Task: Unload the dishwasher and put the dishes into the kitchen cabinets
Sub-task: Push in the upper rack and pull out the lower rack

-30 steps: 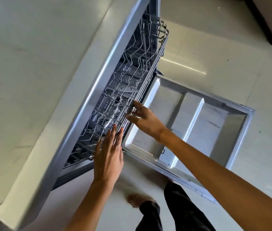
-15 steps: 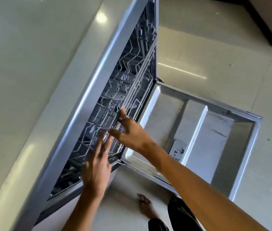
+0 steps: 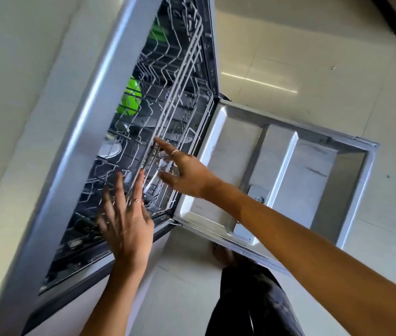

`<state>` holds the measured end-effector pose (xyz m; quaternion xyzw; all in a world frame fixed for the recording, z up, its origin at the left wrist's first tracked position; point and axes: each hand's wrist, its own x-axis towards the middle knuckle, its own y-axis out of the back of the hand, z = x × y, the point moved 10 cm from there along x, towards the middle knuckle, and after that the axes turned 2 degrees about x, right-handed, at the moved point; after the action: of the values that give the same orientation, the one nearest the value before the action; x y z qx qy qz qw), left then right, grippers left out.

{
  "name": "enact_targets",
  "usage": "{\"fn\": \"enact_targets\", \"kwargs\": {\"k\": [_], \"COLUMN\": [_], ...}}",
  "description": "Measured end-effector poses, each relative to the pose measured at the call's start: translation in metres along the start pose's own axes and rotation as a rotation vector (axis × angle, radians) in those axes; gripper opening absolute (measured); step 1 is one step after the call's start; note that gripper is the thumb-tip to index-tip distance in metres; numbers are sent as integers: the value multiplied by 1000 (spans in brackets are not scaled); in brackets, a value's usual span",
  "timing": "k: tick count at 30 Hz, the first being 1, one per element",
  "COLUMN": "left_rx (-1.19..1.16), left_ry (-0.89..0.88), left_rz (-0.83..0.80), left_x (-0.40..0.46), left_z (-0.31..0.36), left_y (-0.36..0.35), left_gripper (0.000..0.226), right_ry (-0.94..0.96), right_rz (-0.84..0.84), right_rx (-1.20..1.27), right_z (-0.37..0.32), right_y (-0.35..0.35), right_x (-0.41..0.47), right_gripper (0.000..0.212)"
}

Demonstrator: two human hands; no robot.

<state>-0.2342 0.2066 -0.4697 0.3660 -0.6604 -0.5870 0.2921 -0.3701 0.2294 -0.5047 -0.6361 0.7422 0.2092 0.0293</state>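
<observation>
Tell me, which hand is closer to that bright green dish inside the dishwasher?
Left. The left hand reaches into the rack below the green dish, fingers pointing toward it. The right hand sits at the rack's front edge, farther to the side.

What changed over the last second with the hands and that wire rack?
The rack slid further into the dishwasher; green and white dishes now show below it. Both hands stayed open at its front edge, left hand and right hand. The door stayed down.
</observation>
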Motion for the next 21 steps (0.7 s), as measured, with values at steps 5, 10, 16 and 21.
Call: {"fn": "enact_targets", "kwargs": {"k": [5, 10, 16, 21], "left_rx": [-131, -295, -364, -544], "left_ry": [-284, -123, 288, 424], "left_rz": [128, -154, -339, -544], "left_x": [-12, 2, 46, 61], "left_z": [60, 73, 30, 25], "left_y": [-22, -138, -229, -263], "left_gripper": [62, 61, 81, 70], "right_ry": [-110, -100, 106, 213], "right_rz": [65, -184, 0, -144], "right_rx": [-187, -694, -920, -1125], "right_z": [98, 177, 165, 161], "right_y": [-10, -39, -24, -47], "right_x": [-1, 24, 99, 133], "right_gripper": [66, 60, 77, 70]}}
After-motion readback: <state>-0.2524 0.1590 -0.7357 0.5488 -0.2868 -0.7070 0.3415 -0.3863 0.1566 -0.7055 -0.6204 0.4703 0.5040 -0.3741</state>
